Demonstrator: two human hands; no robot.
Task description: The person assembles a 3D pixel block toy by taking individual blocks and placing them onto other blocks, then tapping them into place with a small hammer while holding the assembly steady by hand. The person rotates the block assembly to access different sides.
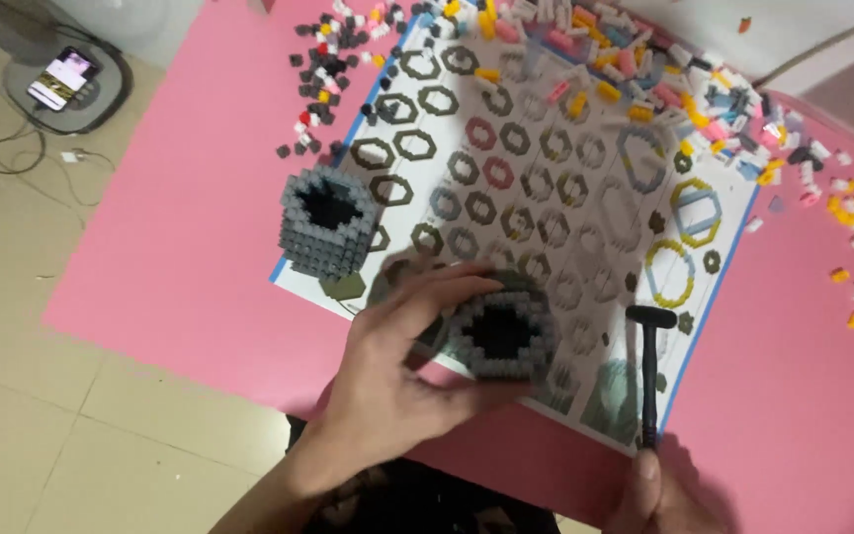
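My left hand (397, 371) grips a round grey ring of small building blocks (502, 334) with a dark hollow middle, held over the near edge of a printed instruction sheet (555, 198). My right hand (659, 494), low at the frame's bottom edge, holds the handle of a small black hammer-shaped tool (649, 371) whose head points away from me, just right of the ring. A second grey block piece (326, 220), a hollow hexagonal tube, stands on the sheet's left corner.
The sheet lies on a pink table (190, 227). Loose small blocks in pink, yellow, white, blue and black (704, 109) are strewn along its far and right sides, with a dark cluster (333, 59) at the far left. A phone (63, 77) lies on the tiled floor.
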